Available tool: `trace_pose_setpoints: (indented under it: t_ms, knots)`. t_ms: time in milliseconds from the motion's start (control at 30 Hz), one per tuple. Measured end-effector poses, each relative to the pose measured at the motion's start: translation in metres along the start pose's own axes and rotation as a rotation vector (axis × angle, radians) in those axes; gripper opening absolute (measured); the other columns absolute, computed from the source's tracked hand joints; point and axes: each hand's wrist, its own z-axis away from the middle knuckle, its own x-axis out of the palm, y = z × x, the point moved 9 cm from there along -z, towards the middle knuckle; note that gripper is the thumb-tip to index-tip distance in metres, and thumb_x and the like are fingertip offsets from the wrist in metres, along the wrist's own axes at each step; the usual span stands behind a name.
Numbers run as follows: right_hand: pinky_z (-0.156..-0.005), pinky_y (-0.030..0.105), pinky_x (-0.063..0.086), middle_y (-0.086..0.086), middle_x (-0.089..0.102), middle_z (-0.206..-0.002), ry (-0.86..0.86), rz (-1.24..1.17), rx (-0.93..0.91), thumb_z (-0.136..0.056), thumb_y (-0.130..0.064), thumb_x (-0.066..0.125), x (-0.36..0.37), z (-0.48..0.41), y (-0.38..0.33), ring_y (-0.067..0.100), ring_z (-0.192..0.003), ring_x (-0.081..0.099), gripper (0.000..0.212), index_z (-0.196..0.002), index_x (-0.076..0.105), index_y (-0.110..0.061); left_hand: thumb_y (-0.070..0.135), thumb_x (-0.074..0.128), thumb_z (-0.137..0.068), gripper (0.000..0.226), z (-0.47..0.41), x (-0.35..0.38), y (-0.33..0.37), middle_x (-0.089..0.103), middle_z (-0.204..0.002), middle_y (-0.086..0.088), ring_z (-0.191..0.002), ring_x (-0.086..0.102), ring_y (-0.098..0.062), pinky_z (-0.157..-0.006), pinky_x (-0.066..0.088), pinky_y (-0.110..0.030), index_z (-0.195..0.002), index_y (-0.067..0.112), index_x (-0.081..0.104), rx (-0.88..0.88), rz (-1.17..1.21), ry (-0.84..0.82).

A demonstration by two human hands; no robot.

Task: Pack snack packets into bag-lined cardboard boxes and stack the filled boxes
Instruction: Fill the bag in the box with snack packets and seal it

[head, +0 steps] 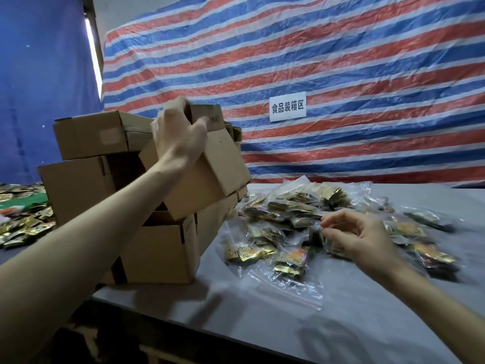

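My left hand (178, 135) grips the top edge of a small brown cardboard box (210, 177), which hangs tilted in front of a stack of similar boxes (86, 185) on the left of the grey table. Clear bags filled with gold and dark snack packets (296, 211) lie heaped on the table's right half. My right hand (359, 235) hovers low over that heap, fingers curled, thumb and fingertips pinching the edge of a clear bag (321, 228). What the tilted box holds is hidden.
A grey table (301, 324) runs to its near edge at the bottom left. A red, white and blue striped tarp with a white paper sign (288, 106) hangs behind. Loose gold packets (23, 224) lie on a surface at the far left.
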Motion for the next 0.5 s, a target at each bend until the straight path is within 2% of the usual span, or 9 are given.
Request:
trace_pose_setpoints:
  t_ms: [133, 267, 333, 400, 433, 500]
  knots:
    - [-0.081, 0.048, 0.059, 0.003, 0.075, -0.084, 0.011, 0.023, -0.001, -0.086, 0.000, 0.074, -0.003, 0.002, -0.002, 0.018, -0.082, 0.071, 0.016, -0.086, 0.073, -0.015, 0.025, 0.066, -0.088, 0.024, 0.031, 0.018, 0.033, 0.066, -0.105, -0.008, -0.101, 0.062, -0.030, -0.091, 0.053, -0.052, -0.104, 0.007, 0.065, 0.099, 0.095, -0.105]
    - [-0.082, 0.041, 0.059, 0.004, 0.074, -0.092, 0.065, 0.011, 0.016, -0.087, -0.006, 0.076, -0.014, 0.004, 0.001, 0.024, -0.092, 0.069, 0.014, -0.095, 0.071, -0.017, 0.015, 0.072, -0.090, 0.015, 0.075, 0.045, 0.063, 0.063, -0.099, -0.003, -0.098, 0.062, -0.028, -0.084, 0.056, -0.053, -0.100, 0.006, 0.066, 0.188, 0.235, -0.308]
    - [-0.079, 0.029, 0.058, 0.001, 0.072, -0.099, 0.091, -0.026, 0.041, -0.089, -0.028, 0.075, -0.023, 0.006, 0.006, 0.017, -0.095, 0.069, 0.017, -0.102, 0.068, -0.020, 0.011, 0.072, -0.090, 0.011, 0.101, 0.061, 0.073, 0.063, -0.099, 0.002, -0.098, 0.060, -0.020, -0.086, 0.054, -0.052, -0.099, 0.009, 0.067, 0.220, 0.296, -0.426]
    - [-0.075, 0.018, 0.053, -0.003, 0.070, -0.106, 0.135, -0.040, 0.081, -0.086, -0.057, 0.064, -0.035, 0.009, 0.015, 0.010, -0.097, 0.068, 0.041, -0.109, 0.064, -0.024, 0.010, 0.073, -0.091, 0.010, 0.122, 0.072, 0.080, 0.062, -0.102, 0.006, -0.100, 0.058, -0.012, -0.089, 0.054, -0.048, -0.099, 0.014, 0.068, 0.247, 0.393, -0.500]
    - [-0.079, 0.020, 0.052, -0.002, 0.069, -0.112, 0.170, -0.041, 0.108, -0.087, -0.068, 0.058, -0.044, 0.012, 0.022, 0.010, -0.101, 0.067, 0.053, -0.116, 0.062, -0.023, 0.010, 0.073, -0.092, 0.011, 0.131, 0.077, 0.082, 0.062, -0.109, 0.006, -0.105, 0.057, -0.009, -0.092, 0.055, -0.042, -0.100, 0.017, 0.068, 0.259, 0.453, -0.532]
    - [-0.096, 0.036, 0.050, 0.002, 0.065, -0.124, 0.266, -0.057, 0.157, -0.086, -0.074, 0.046, -0.065, 0.017, 0.037, 0.017, -0.114, 0.062, 0.070, -0.128, 0.058, -0.019, 0.015, 0.073, -0.090, 0.014, 0.147, 0.087, 0.084, 0.057, -0.125, 0.002, -0.120, 0.054, -0.007, -0.095, 0.055, -0.030, -0.101, 0.023, 0.069, 0.258, 0.592, -0.609]
